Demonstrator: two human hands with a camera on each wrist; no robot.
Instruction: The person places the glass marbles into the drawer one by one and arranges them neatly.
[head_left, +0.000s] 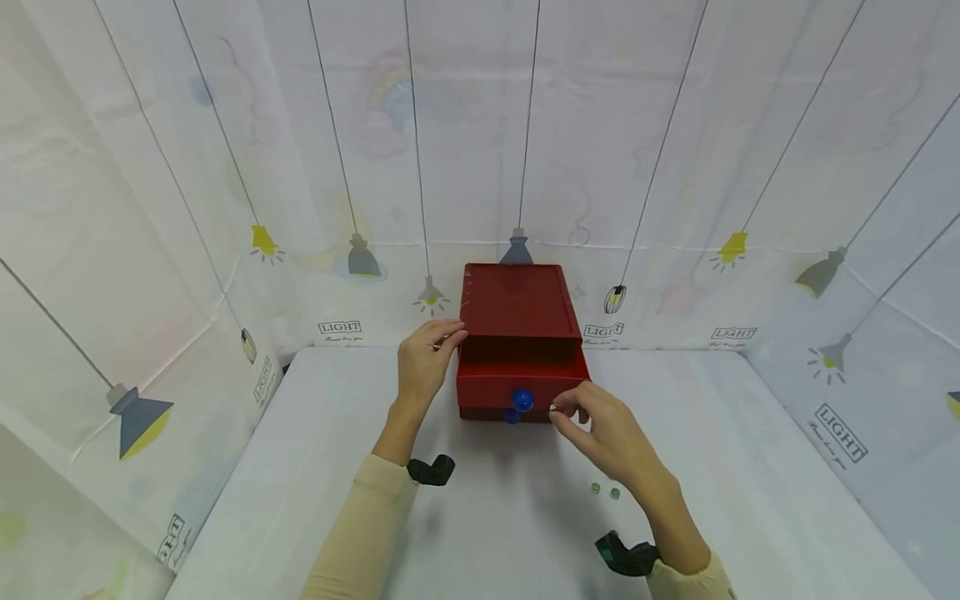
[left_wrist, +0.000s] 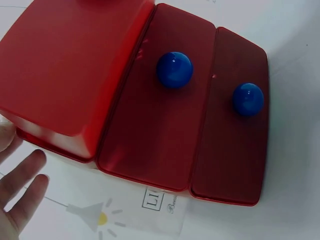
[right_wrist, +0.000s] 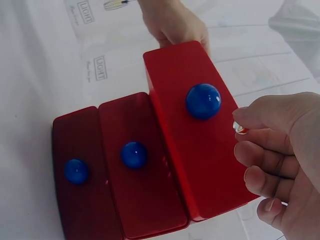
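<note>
A red cabinet (head_left: 517,298) with three drawers stands against the back wall. Its top drawer (head_left: 486,390) is pulled out, while the two lower drawers (left_wrist: 155,115) sit closed; each front has a round blue knob (right_wrist: 203,101). My left hand (head_left: 423,362) touches the cabinet's left side near the front, its lower fingers extended and loosely spread in the left wrist view. Between thumb and index finger, my right hand (head_left: 609,427) pinches a small clear glass marble (right_wrist: 240,128), just in front of the top drawer's right part.
Two small greenish marbles (head_left: 596,488) lie on the white table (head_left: 360,417), below the right hand. Behind the cabinet hangs a pale curtain (head_left: 465,125) printed with lamps. A black camera mount (head_left: 431,471) sits on each wrist.
</note>
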